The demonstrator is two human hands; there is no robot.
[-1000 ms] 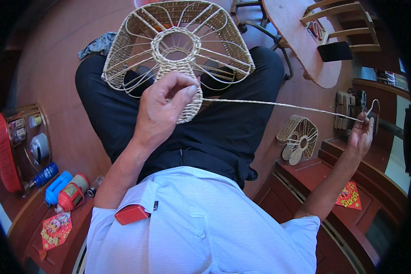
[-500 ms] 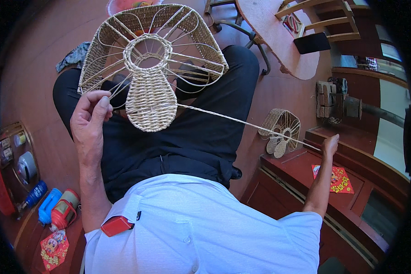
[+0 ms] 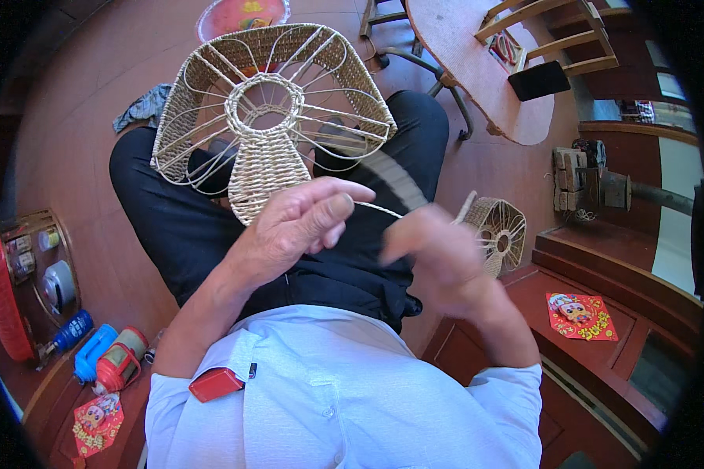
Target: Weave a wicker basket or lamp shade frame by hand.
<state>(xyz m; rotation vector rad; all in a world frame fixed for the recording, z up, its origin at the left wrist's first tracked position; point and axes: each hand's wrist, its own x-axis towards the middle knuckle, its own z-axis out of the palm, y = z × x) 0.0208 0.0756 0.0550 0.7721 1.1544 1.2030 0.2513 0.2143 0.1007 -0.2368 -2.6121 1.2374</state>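
A woven straw frame (image 3: 267,166) rests across my lap, with a ring in its middle, spokes fanning to a curved wall and a solid woven lobe toward me. My left hand (image 3: 293,227) is over the lobe's near right side, its forefinger and thumb stretched out and apart, the other fingers bent. From beside that forefinger a twisted straw cord (image 3: 382,209) runs right to my right hand (image 3: 438,250). Motion smears the right hand, so its grip on the cord cannot be made out. A faint blurred streak of cord arcs above it.
A smaller woven straw piece (image 3: 493,219) stands to the right near a dark red wooden cabinet (image 3: 516,293). Beyond my knees are a round-edged table (image 3: 461,70) and a pink basin (image 3: 231,19). Bottles (image 3: 121,363) and a tray of jars (image 3: 74,273) are at left.
My right hand has come in from far right to near my lap, and the outstretched cord has slackened. My left hand has moved right, from the frame's left side to over the lobe.
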